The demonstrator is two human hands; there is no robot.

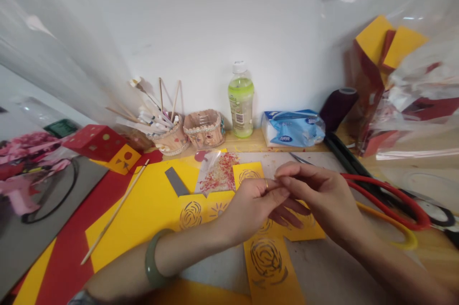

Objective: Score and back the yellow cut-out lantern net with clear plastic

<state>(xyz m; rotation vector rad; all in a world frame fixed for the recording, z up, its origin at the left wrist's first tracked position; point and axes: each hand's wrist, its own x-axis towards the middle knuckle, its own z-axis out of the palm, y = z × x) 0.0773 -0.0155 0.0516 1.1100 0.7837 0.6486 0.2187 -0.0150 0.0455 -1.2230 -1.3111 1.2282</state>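
My left hand (251, 207) and my right hand (322, 192) meet with their fingertips pinched together. Whatever is between the fingers is too small or hidden to make out. Under them lies a cross-shaped yellow paper sheet (294, 290) with cut-out rose patterns and a sun-like pattern; the hands cover part of it. A thin grey strip (175, 181) lies just beyond its left arm. Red and yellow paper scraps (219, 176) are gathered behind it. The scissors-like tool with red handles (390, 185) rests to the right of my right hand.
A wooden stick (114, 212) crosses yellow paper (143, 209) on the left. Along the wall stand a cup of swabs and sticks (172, 140), a small basket (204, 133), a green-topped bottle (241, 104) and a tissue pack (294, 128). A pink glue gun (21, 195) lies far left.
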